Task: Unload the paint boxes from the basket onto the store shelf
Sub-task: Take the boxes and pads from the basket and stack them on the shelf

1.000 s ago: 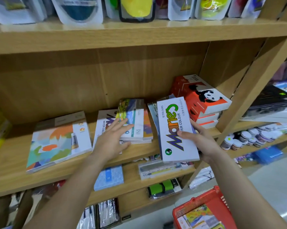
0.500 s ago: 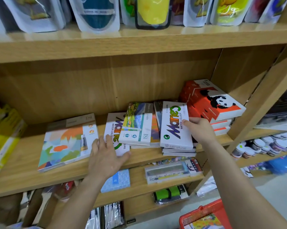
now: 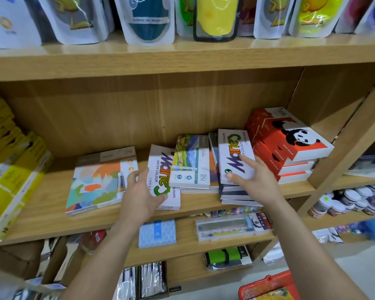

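You are pressing your right hand (image 3: 252,178), fingers spread flat, on a white Marie's watercolour box (image 3: 234,156) topping a stack on the wooden shelf (image 3: 52,204), likely squaring it. Your left hand (image 3: 142,191) is lying loosely open on a second Marie's box (image 3: 164,180), likely steadying it; neither hand is gripping anything. The red basket (image 3: 266,285) is sitting at the bottom right, holding at least one more colourful box (image 3: 271,295).

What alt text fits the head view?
The right hand presses a Marie's water colour box onto a stack on the wooden shelf, beside red panda boxes. The left hand rests on another Marie's box. A red basket sits below.
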